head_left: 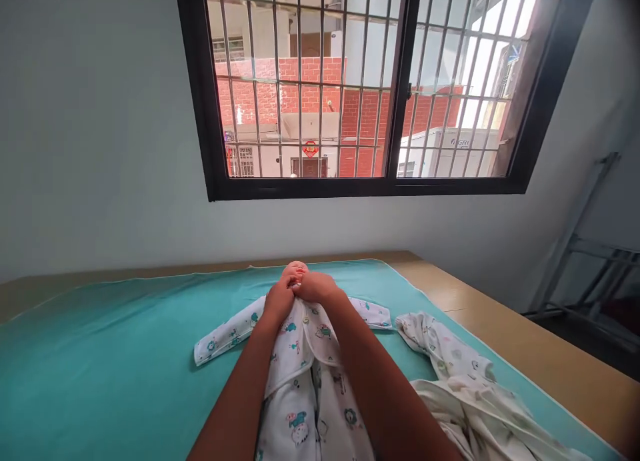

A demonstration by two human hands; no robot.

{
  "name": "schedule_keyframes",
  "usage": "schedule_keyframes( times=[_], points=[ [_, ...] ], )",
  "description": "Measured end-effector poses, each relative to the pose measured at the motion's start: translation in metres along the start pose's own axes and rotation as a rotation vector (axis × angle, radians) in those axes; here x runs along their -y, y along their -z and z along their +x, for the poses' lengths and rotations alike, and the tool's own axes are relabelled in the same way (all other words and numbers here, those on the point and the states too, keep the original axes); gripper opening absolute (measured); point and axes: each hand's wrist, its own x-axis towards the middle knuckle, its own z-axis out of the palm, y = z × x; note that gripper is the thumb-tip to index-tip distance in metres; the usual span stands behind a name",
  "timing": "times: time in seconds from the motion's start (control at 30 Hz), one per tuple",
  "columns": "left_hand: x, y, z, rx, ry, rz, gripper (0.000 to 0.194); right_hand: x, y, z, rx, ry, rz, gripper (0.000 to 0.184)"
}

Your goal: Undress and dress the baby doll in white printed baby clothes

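A baby doll [297, 266] lies on its back on the teal sheet, its head at the far end. It wears a white baby jacket [293, 344] printed with small coloured animals, sleeves spread to both sides and a button showing on the chest. My left hand [280, 298] is closed at the jacket's collar, just below the doll's chin. Right beside it, touching, my right hand [316, 288] is also closed on the collar. The fingertips overlap, so the exact bit of cloth they pinch is hidden. Below the jacket, matching white trousers [297, 421] run between my forearms.
To the right lies a crumpled heap of white patterned baby clothes [465, 381]. The teal sheet [125, 368] covers a wooden tabletop [480, 308] against the wall. A barred window [310, 101] is ahead. A grey metal frame [575, 268] stands beyond the table's right edge.
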Motion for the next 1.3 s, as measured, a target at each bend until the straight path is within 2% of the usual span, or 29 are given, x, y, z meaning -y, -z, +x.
schedule_keyframes(
  times=[0.2, 0.3, 0.4, 0.5, 0.7, 0.93, 1.13, 1.3],
  points=[
    [0.002, 0.000, 0.000, 0.034, -0.001, -0.113, 0.040, 0.003, 0.002, -0.002, -0.028, 0.060, -0.025, 0.032],
    [-0.004, 0.001, -0.003, 0.048, -0.013, -0.148, 0.045, 0.003, -0.002, 0.002, -0.068, 0.077, 0.023, 0.025],
    [-0.008, 0.003, -0.006, 0.050, -0.015, -0.131, 0.043, 0.002, -0.007, 0.009, -0.123, 0.097, 0.100, 0.010],
    [-0.008, 0.006, -0.008, 0.054, -0.009, -0.078, 0.032, -0.007, -0.015, 0.015, -0.172, 0.131, 0.220, 0.003],
    [-0.007, 0.007, -0.012, -0.034, 0.053, 0.125, 0.027, -0.034, -0.038, 0.020, -0.189, 0.126, 0.533, 0.036],
    [-0.012, 0.008, -0.014, -0.007, -0.019, 0.198, 0.021, -0.031, -0.045, 0.023, -0.208, 0.153, 0.694, 0.033],
    [-0.011, 0.011, -0.014, -0.029, -0.122, 0.181, 0.013, -0.021, -0.037, 0.023, -0.211, 0.087, 0.591, 0.026],
    [-0.011, 0.013, -0.015, -0.070, -0.124, 0.166, 0.015, -0.019, -0.031, 0.021, -0.189, 0.134, 0.544, 0.025]
  ],
)
